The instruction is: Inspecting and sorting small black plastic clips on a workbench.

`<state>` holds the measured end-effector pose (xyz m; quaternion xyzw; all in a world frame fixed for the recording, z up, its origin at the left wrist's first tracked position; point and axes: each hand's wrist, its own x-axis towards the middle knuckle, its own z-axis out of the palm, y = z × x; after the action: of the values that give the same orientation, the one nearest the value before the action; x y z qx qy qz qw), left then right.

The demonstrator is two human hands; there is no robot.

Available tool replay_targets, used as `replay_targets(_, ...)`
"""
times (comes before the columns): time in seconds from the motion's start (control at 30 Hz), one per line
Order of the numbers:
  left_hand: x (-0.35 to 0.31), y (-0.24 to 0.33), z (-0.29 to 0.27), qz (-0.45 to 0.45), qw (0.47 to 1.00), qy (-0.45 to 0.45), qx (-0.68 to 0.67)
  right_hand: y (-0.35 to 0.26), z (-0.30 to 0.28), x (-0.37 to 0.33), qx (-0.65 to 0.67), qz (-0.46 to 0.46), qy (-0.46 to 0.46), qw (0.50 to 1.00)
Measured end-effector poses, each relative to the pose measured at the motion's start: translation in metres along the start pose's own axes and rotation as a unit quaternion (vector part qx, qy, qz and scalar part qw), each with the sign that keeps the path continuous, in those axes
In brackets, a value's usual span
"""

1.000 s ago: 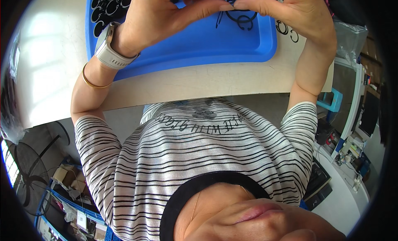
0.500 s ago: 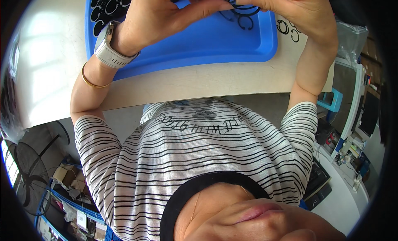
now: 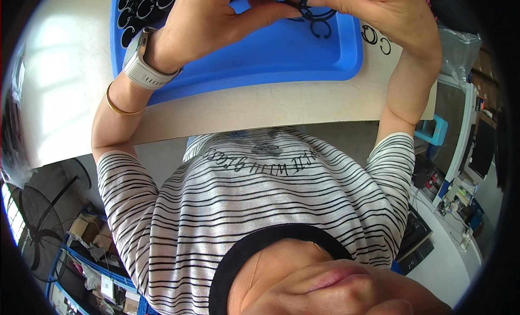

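Nearest me, two forearms rise over the table (image 3: 281, 106) edge. My left hand (image 3: 208, 22) and right hand (image 3: 384, 17) each pinch one black ring (image 3: 313, 6), held above the blue tray (image 3: 271, 55), facing me; no long axis shows. One loose ring (image 3: 322, 29) lies below, two clips (image 3: 377, 39) outside, a pile (image 3: 143, 6) far left.

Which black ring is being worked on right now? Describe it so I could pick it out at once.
Start at the blue plastic tray on the pale table. Above its far right part, the left hand and right hand meet, pinching a thin black open-ended metal ring between their fingertips. Unlike the loose ring lying flat just below it, this one is lifted off the tray.
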<state>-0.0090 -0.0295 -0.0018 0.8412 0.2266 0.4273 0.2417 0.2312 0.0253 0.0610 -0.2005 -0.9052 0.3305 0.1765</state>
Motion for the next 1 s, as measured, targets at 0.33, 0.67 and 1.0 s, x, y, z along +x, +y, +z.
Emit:
replay_targets(0.33, -0.006, -0.012, 0.008, 0.040, 0.999, 0.025, 0.006, 0.001, -0.002, -0.001, -0.021, -0.033, 0.004, 0.999)
replay_targets(0.67, -0.004, -0.008, 0.006, 0.077, 0.994, 0.067, 0.043, -0.001, -0.006, 0.002, -0.009, -0.043, -0.063, 0.997)
replay_targets(1.0, -0.001, -0.009, 0.010, 0.061, 0.996, 0.046, 0.034, 0.004, -0.004, 0.000, -0.065, -0.006, -0.088, 0.994)
